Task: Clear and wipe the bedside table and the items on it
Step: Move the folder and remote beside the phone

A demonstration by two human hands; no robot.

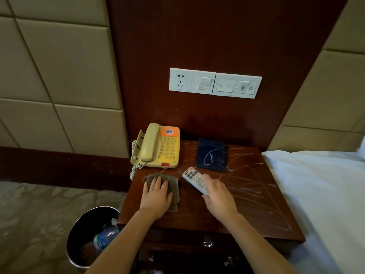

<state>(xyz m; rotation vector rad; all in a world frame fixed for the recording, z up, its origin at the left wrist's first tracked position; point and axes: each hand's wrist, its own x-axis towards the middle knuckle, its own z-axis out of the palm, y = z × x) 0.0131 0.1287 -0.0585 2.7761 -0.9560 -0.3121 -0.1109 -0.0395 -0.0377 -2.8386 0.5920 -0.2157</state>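
My right hand (219, 196) was curled round the near end of the remote (194, 178), thumb on one edge and fingers over the other. Its button end pointed toward eleven o'clock, near the middle of the table (256, 204). I could not tell whether the remote was already clear of the wood or resting on it.

My left hand (156, 196) lay flat with its fingers straight, pressing the brown cloth (174, 186) down at about eight o'clock on the table. The phone (158, 147) sat at ten o'clock and the dark pouch (211, 155) at twelve, just beyond the remote. White scribbles ran across the top from the centre out to four o'clock, toward the bed (325, 194).

As I judged it, the step was to get the remote up and wipe it. Doing that well meant keeping the grip on its edges so the buttons stayed free. Bringing it over the cloth would be better than dragging it through the marks. The scribbled patch underneath could then be rubbed firmly, working from the phone's side outward.
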